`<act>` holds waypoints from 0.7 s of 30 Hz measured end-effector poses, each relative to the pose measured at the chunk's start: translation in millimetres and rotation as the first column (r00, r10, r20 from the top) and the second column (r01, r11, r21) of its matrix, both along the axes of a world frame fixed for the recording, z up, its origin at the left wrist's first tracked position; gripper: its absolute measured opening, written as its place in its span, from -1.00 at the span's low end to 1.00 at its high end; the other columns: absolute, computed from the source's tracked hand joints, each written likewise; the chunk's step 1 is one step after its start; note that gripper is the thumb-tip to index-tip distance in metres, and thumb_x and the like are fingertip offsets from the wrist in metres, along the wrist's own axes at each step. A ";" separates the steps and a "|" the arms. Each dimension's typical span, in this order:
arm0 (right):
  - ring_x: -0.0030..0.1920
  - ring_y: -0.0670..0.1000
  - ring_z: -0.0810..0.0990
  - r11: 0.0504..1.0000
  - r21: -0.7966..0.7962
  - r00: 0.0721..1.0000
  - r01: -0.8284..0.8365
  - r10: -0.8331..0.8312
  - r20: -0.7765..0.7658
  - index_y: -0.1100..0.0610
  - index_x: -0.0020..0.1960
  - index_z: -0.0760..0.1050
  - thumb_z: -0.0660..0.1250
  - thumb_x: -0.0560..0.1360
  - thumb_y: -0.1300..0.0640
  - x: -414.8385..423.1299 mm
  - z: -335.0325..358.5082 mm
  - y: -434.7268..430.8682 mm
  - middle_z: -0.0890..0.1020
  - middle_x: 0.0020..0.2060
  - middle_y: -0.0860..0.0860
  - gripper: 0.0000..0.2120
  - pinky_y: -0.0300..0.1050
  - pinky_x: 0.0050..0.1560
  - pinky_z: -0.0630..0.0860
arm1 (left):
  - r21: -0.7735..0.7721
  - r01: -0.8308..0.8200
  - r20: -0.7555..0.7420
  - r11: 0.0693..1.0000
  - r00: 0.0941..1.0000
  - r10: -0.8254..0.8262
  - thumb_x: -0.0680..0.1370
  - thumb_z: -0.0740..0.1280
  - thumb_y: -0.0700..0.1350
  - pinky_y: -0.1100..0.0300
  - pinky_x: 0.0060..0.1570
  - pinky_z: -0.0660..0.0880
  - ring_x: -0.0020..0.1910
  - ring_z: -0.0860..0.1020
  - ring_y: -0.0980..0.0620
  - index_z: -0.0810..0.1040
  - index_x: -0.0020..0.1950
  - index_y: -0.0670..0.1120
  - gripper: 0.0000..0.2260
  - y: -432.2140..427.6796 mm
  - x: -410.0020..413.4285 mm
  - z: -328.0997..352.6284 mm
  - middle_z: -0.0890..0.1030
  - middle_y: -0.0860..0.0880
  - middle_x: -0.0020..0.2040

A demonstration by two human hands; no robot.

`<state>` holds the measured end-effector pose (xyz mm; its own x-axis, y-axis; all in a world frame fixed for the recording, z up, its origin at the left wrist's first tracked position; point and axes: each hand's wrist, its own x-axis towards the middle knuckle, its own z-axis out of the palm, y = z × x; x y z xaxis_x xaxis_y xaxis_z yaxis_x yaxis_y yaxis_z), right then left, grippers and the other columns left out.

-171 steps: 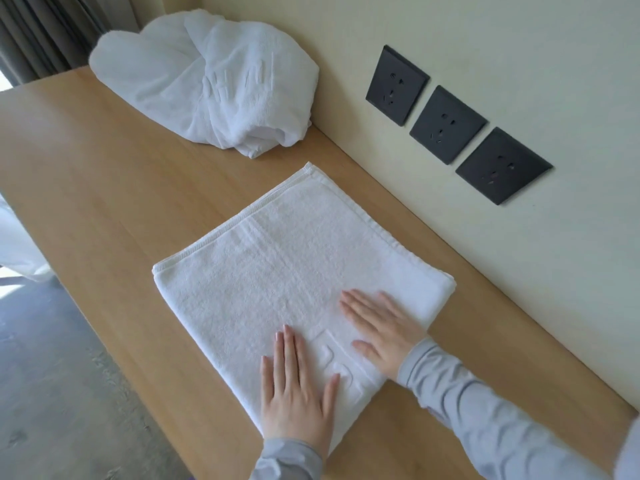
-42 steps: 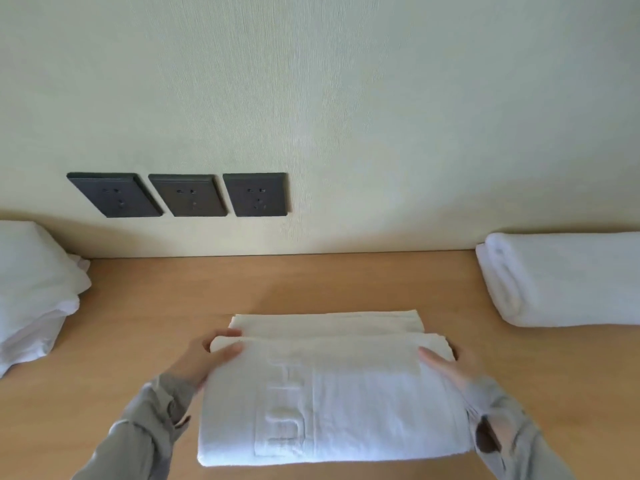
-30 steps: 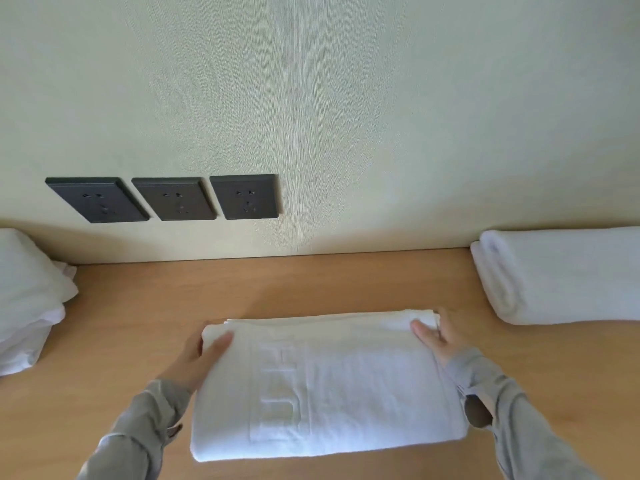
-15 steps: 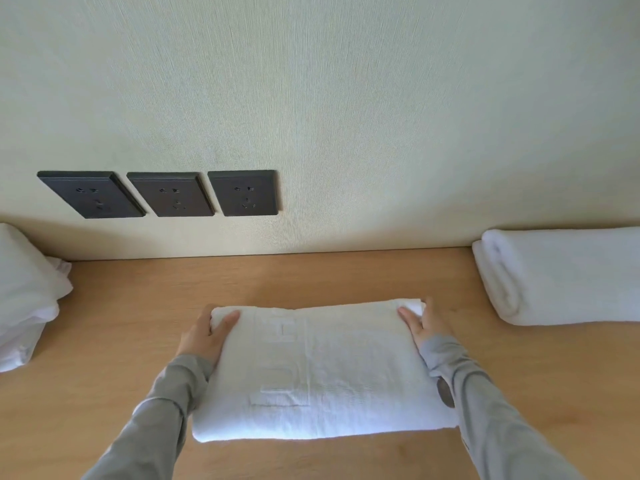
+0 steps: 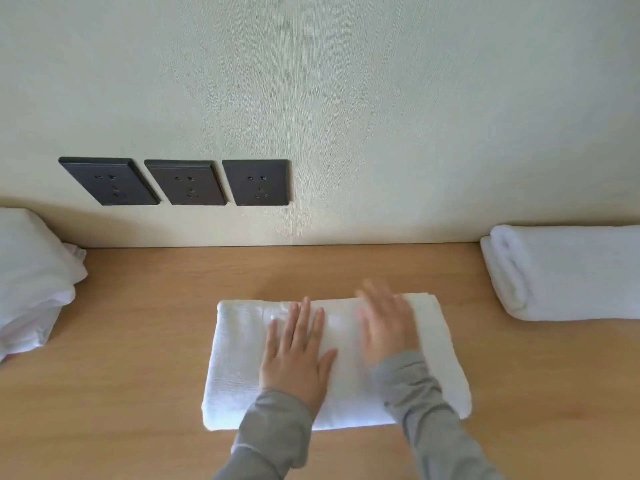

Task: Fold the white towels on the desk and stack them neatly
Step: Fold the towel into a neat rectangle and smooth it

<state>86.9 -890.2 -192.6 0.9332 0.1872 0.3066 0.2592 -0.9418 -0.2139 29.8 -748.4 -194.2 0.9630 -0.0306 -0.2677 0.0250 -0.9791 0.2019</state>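
Light wooden desk (image 5: 145, 341) against a pale wall: folded white terry towel (image 5: 239, 358) at centre.
Left hand (image 5: 298, 355) and blurred right hand (image 5: 388, 327) lie flat on it, fingers straight, gripping nothing.

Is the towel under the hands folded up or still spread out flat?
Folded. The middle towel is a thick, compact block with rounded edges, and the left hand and right hand lie flat on it.
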 end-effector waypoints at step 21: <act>0.48 -0.16 -0.29 0.978 -0.193 0.902 -0.077 -0.014 -0.431 0.05 0.52 -0.21 -0.18 0.58 -0.16 -15.0 -48.8 -75.4 -0.19 0.52 -0.10 -0.41 -0.16 0.47 -0.31 | -0.011 -0.012 0.045 1.000 0.999 0.013 0.30 -0.59 0.36 0.13 0.42 -0.40 0.40 -0.46 0.14 -0.52 0.38 0.11 -0.31 74.8 9.9 -37.9 -0.45 0.12 0.44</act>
<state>71.8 -965.5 -241.4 0.9578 0.2336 -0.1677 0.2156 -0.9692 -0.1187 39.7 -673.6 -232.2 0.9744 -0.0209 -0.2240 0.0281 -0.9765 0.2135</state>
